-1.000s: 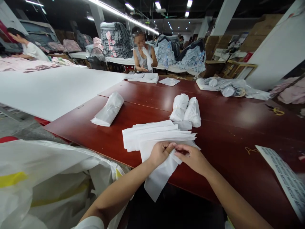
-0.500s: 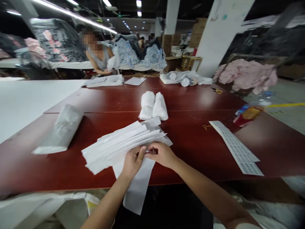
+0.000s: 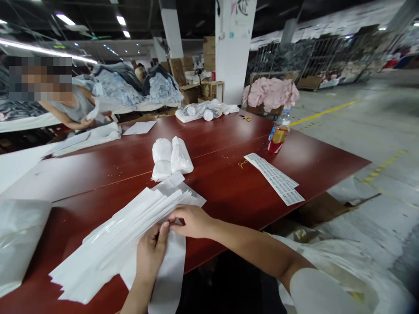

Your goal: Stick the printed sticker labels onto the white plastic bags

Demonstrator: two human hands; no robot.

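Observation:
My left hand (image 3: pixel 151 250) is closed, thumb up, at the upper part of a white plastic bag (image 3: pixel 170 266) that hangs down over the table's near edge. Its fingertips meet those of my right hand (image 3: pixel 192 221), which pinches at the same spot; whatever is between the right fingers is too small to make out. Beside and beneath my hands a fanned stack of flat, glossy white bags (image 3: pixel 108 244) lies slantwise across the table. Two white wrapped bundles (image 3: pixel 172 158) rest just beyond the stack.
On the dark red table (image 3: pixel 222 174) lie label sheets (image 3: pixel 275 179), a yellow loop (image 3: pixel 242 164), a drink bottle (image 3: pixel 279 133), scissors (image 3: pixel 246 117) and clear-wrapped items (image 3: pixel 207 111). A plastic-wrapped packet (image 3: pixel 19 240) is at left. Across the table a person (image 3: pixel 77 107) handles white material.
My view has turned right, so the table and its things appear further left. My hands stay together at the bag, fingertips still meeting.

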